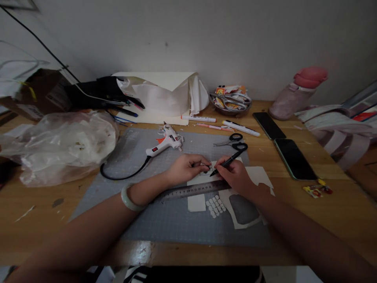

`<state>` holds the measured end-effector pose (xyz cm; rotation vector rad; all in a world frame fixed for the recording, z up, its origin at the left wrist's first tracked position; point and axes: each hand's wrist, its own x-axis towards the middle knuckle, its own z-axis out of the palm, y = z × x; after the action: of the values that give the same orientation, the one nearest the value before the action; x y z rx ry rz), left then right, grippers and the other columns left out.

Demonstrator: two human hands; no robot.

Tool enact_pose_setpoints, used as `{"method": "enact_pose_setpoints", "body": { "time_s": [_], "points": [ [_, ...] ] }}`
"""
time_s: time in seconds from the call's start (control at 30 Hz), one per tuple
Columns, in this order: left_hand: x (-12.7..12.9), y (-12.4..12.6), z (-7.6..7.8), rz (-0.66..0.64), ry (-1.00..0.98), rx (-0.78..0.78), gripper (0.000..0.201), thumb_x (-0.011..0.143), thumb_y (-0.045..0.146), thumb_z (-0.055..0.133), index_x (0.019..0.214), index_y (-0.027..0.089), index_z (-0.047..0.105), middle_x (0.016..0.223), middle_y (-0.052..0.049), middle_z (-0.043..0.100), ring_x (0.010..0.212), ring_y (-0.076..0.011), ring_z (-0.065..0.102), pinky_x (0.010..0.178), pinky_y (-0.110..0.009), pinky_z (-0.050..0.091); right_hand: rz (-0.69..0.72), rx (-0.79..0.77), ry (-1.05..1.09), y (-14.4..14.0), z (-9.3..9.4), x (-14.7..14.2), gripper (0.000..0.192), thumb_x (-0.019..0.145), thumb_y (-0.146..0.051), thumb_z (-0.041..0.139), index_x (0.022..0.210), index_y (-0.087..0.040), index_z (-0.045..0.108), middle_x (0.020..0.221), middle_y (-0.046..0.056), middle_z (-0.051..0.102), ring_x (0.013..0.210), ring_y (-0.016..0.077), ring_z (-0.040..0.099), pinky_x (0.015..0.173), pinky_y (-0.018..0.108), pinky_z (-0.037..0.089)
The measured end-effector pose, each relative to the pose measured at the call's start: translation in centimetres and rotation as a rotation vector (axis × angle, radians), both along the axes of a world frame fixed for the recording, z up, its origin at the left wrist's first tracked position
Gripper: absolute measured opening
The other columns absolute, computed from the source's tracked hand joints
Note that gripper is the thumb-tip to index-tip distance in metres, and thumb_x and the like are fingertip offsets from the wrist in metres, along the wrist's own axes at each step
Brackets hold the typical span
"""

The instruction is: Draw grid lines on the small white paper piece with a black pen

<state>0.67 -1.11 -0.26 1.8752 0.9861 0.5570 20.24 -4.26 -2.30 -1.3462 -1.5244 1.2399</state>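
1. Nearest me, both forearms reach in over the grey cutting mat (165, 224), a pale bangle (128, 198) on my left wrist.
2. Left hand (185, 168): my fingertips are pinched together on a small paper piece (206, 169) and pin it flat to the mat.
3. Right hand (235, 175): my fingers are closed around a black pen (228, 162). Its long axis slants from upper right down to lower left, and the tip touches the paper piece just right of my left fingertips.
4. Just below both hands lies a steel ruler (191, 191), running left to right, over more white paper cut-outs (216, 206).
5. Farther off lie scissors (234, 142), a glue gun (166, 142) and two phones (284, 147).
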Motion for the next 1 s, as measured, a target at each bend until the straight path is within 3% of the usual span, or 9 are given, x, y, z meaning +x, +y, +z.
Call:
{"method": "enact_pose_setpoints", "body": {
  "time_s": [0.17,0.4,0.63,1.0],
  "points": [
    [-0.11,0.04,-0.11,-0.026,0.004,0.041,0.016,0.086,0.023,0.058,0.093,0.019,0.071,0.094,0.000,0.076,0.084,-0.0130,0.068,0.076,-0.020,0.050,0.000,-0.006,0.009,0.02,-0.12,0.02,0.019,0.073,-0.038,0.057,0.070,-0.020,0.057,0.054,-0.003,0.049,0.049,0.0105,0.046,0.045,0.022,0.037],
    [-0.10,-0.05,0.03,-0.033,0.028,0.076,0.016,0.087,0.023,0.058,0.095,0.020,0.071,0.096,0.000,0.077,0.086,-0.0129,0.069,0.078,-0.019,0.050,0.006,-0.004,0.005,0.07,-0.21,0.09,0.017,0.074,-0.036,0.057,0.070,-0.019,0.058,0.056,-0.003,0.050,0.049,0.0103,0.046,0.045,0.021,0.036],
    [-0.09,-0.20,0.20,-0.011,0.073,0.093,0.015,0.087,0.017,0.059,0.097,0.016,0.071,0.074,0.002,0.071,0.064,-0.0081,0.060,0.056,-0.015,0.041,0.002,-0.004,0.017,0.05,-0.21,0.06,0.017,0.074,-0.036,0.058,0.069,-0.020,0.058,0.055,-0.004,0.048,0.050,0.0106,0.046,0.046,0.022,0.037],
    [-0.10,-0.20,0.13,-0.007,0.063,0.085,0.017,0.087,0.021,0.058,0.097,0.016,0.071,0.059,0.005,0.060,0.054,-0.0074,0.050,0.053,-0.016,0.036,0.006,-0.008,0.026,-0.01,-0.26,0.12,0.015,0.075,-0.033,0.059,0.069,-0.020,0.059,0.056,-0.003,0.050,0.051,0.0108,0.047,0.048,0.022,0.040]
  ]
}}
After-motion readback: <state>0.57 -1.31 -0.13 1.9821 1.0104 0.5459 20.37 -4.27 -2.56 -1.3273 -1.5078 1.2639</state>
